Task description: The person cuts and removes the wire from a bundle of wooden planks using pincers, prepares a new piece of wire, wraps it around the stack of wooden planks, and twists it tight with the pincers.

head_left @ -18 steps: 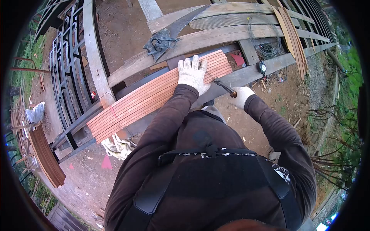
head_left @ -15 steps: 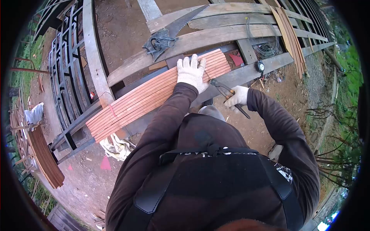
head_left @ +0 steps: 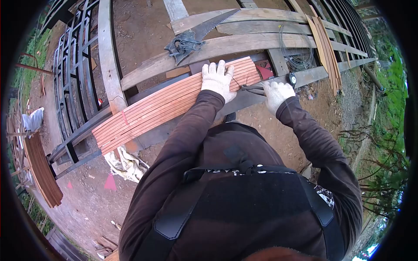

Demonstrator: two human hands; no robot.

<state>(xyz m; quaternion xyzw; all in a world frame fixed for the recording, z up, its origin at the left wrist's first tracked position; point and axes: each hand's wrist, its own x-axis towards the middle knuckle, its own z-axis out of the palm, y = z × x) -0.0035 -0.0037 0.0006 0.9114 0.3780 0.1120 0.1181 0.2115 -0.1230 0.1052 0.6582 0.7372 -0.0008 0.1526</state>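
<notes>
My left hand [head_left: 217, 81], in a white knit glove, lies flat with its fingers apart on a bundle of reddish-brown wood strips [head_left: 165, 101]. A thin wire [head_left: 240, 82] shows around the bundle near its right end. My gloved right hand [head_left: 278, 95] is closed around the handles of dark pincers [head_left: 253, 90], whose jaws are at the wire beside the bundle's lower edge. The glove hides much of the handles. Toward the bundle's left end, a red tie [head_left: 124, 116] crosses the strips.
Beyond the bundle, a handsaw [head_left: 187, 43] rests on planks [head_left: 244, 43]. A wire coil [head_left: 298, 56] and a tape measure [head_left: 291, 79] lie to the right. More strips [head_left: 326, 52] cross the frame there. Black metal frames [head_left: 74, 74] stand at left, and a pale sack [head_left: 126, 165] lies below.
My right hand has moved up and closer to the bundle's right end, swinging the pincers nearly level. My left hand stays on the strips. The view has shifted slightly.
</notes>
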